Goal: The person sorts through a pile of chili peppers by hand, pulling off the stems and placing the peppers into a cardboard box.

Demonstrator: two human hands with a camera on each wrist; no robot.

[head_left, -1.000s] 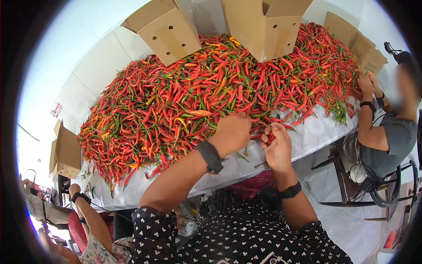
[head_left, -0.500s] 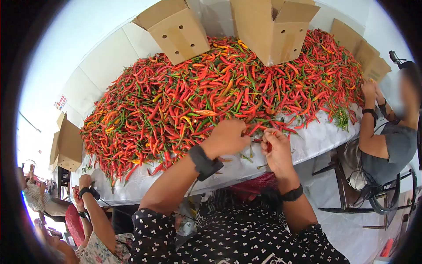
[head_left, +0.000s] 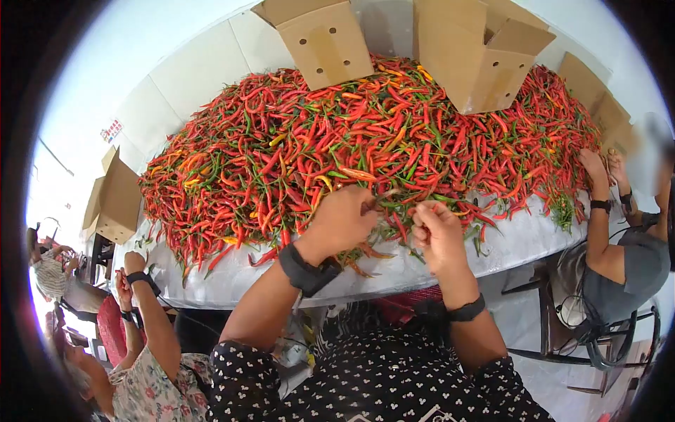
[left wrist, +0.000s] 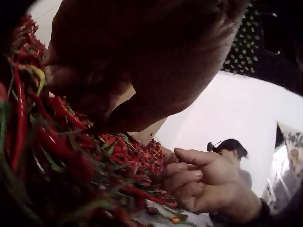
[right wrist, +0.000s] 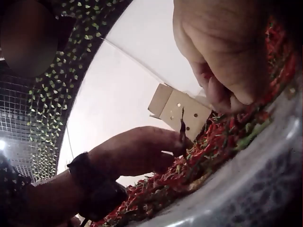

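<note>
My left hand [head_left: 343,219] is over the front of a big heap of chillies [head_left: 281,155], mostly red with some green and orange. Between its fingertips it pinches a thin, dark, shrivelled-looking chilli [right wrist: 182,124], which points up in the right wrist view. To the right, my right hand [head_left: 441,235] is held over the heap's front edge with its fingers curled in. I cannot tell whether a chilli is inside that curl. Beneath my left hand lie several brownish-orange chillies [head_left: 369,252] on the plastic-covered table [head_left: 422,274].
Two cardboard boxes [head_left: 325,49] [head_left: 485,63] stand tilted at the back of the heap. Another box [head_left: 116,200] is at the left end. A person [head_left: 626,246] sits at the right end and another person [head_left: 151,352] at the left, both with hands near the table.
My left hand has drawn left, away from my right hand, and a thin dark chilli shows at its fingertips. Red showed in my right hand earlier. The head view has turned left.
</note>
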